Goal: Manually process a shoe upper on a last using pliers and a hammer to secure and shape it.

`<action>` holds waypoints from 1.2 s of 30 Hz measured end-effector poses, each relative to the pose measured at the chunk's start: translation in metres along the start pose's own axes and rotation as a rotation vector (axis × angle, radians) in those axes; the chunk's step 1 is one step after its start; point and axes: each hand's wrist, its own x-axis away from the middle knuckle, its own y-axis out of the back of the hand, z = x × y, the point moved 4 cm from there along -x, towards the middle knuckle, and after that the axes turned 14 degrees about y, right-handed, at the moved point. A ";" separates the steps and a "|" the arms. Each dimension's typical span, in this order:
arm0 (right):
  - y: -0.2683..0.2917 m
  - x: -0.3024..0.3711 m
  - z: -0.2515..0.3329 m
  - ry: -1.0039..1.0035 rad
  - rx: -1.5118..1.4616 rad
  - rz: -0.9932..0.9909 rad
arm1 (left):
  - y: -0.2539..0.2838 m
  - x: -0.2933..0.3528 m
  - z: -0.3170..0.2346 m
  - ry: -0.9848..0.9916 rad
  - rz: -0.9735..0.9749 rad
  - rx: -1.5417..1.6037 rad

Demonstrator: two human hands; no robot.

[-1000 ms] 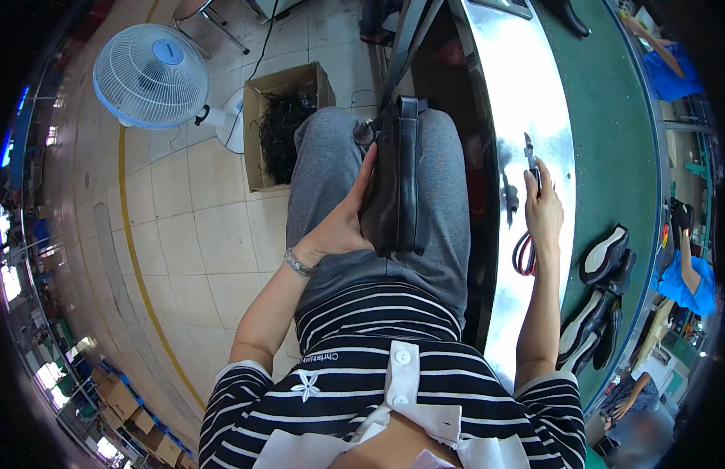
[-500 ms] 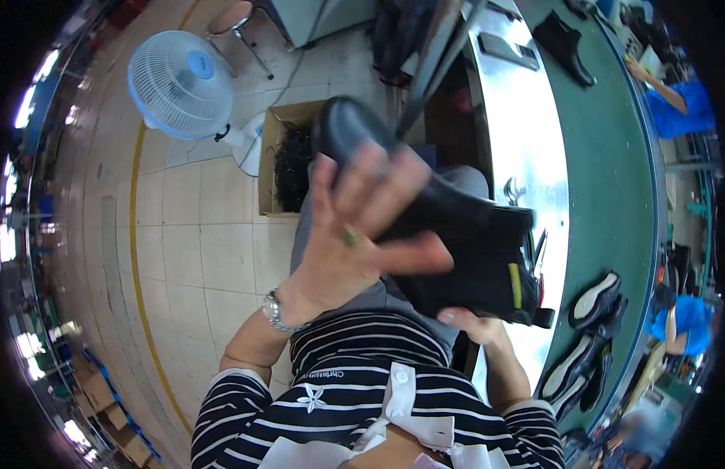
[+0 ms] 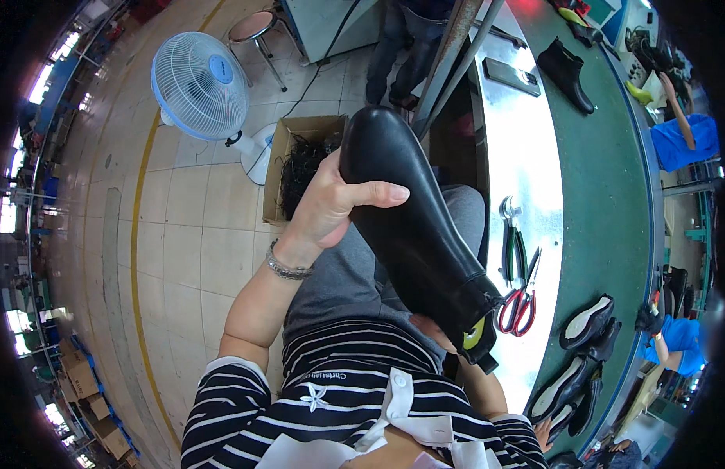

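A glossy black ankle boot (image 3: pixel 409 211) lies slantwise above my lap, toe away from me and shaft opening toward my lower right. My left hand (image 3: pixel 337 202) grips it near the toe, thumb across the upper and the other fingers hidden beneath. At the shaft end, my right hand (image 3: pixel 434 331) holds the boot from its near side, mostly covered by it. A yellow-green patch shows in the shaft opening. Just right of the boot, red-handled scissors (image 3: pixel 519 311) and dark-handled pliers (image 3: pixel 513 248) rest on the metal ledge (image 3: pixel 527 156).
Beyond the ledge runs a green conveyor belt (image 3: pixel 601 211) with a black boot (image 3: pixel 564 74) and several pale-soled shoes (image 3: pixel 588 322). Another person's hand (image 3: pixel 542 434) is near those shoes. A carton of black scraps (image 3: pixel 300 172) and a fan (image 3: pixel 200 86) stand at the left.
My left hand, spread and blurred over the boot before, now grips its toe part. The boot has turned, its shaft end swinging toward me and uncovering the scissors and pliers.
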 end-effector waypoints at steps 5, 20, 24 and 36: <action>-0.001 -0.018 0.052 0.426 0.317 0.003 | -0.003 -0.013 0.014 -0.002 -0.055 -0.013; 0.241 0.035 0.123 0.294 0.525 -1.078 | -0.003 -0.059 0.082 -0.245 -0.184 -1.108; 0.357 0.048 0.118 0.163 0.566 -0.999 | 0.035 -0.061 0.092 -0.178 -0.362 -1.084; 0.457 -0.126 0.089 0.263 1.282 -0.769 | 0.076 -0.083 0.131 -0.146 -0.532 -1.387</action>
